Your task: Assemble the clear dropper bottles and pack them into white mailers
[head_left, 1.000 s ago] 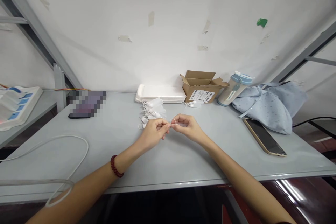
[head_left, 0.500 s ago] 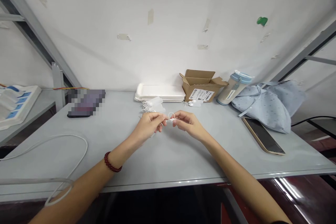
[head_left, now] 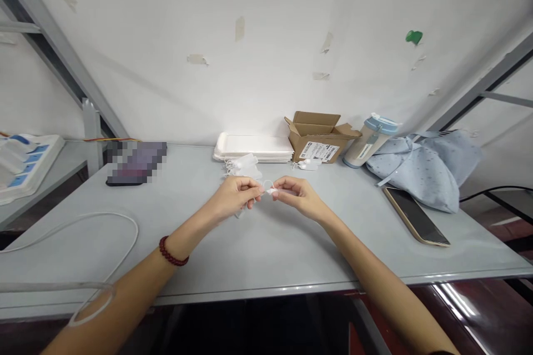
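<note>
My left hand is closed in a pinch above the table, on one end of a thin white string loop. Part of a pale translucent piece shows below its fingers. Facing it, my right hand pinches a small white tag-like piece that the loop joins; its exact kind is hard to make out. Just behind my left hand lies a pile of white tags with string loops. A few similar white pieces lie in front of the cardboard box.
White foam trays are stacked by the wall, beside an open cardboard box. To the right are a tumbler, a blue cloth bag and a phone. A blurred dark object and a white cable lie left.
My left hand has shifted slightly left, and the string loop between my hands looks flatter. Both hands keep their pinch.
</note>
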`<state>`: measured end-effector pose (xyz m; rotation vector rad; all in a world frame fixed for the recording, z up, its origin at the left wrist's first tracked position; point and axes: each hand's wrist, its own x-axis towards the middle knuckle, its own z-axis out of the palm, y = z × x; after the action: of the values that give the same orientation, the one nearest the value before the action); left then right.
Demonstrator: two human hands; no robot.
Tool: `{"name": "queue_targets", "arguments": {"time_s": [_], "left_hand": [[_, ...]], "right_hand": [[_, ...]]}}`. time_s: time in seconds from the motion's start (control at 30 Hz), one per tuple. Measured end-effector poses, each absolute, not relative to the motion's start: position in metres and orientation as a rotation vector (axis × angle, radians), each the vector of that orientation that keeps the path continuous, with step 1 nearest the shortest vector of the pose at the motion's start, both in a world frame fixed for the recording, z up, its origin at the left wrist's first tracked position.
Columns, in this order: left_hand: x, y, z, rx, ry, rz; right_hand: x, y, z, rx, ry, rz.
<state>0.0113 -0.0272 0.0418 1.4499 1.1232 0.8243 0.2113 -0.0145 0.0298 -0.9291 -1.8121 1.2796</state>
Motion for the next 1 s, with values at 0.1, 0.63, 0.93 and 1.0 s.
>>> {"name": "queue_targets", "arguments": {"time_s": [0.1,0.63,0.93,1.0], "left_hand": [[-0.004,-0.019,0.051,1.433,1.163,0.912],[-0.06,0.004,0.049,1.605,1.301,0.436],[-0.054,0.002,0.048,1.622,1.432,0.429],[-0.054,0.004,0.046,1.604,1.519,0.466]], "right_hand": [[0.222,-0.005,0.03,-1.037,-1.783,1.092],[0.276,0.045,0.007,-1.39,-1.841,0.224],[0.29,0.061,-0.015,-1.458,-1.973,0.105],[0.294,0.064,-0.018,-1.471,-2.007,0.038]]}}
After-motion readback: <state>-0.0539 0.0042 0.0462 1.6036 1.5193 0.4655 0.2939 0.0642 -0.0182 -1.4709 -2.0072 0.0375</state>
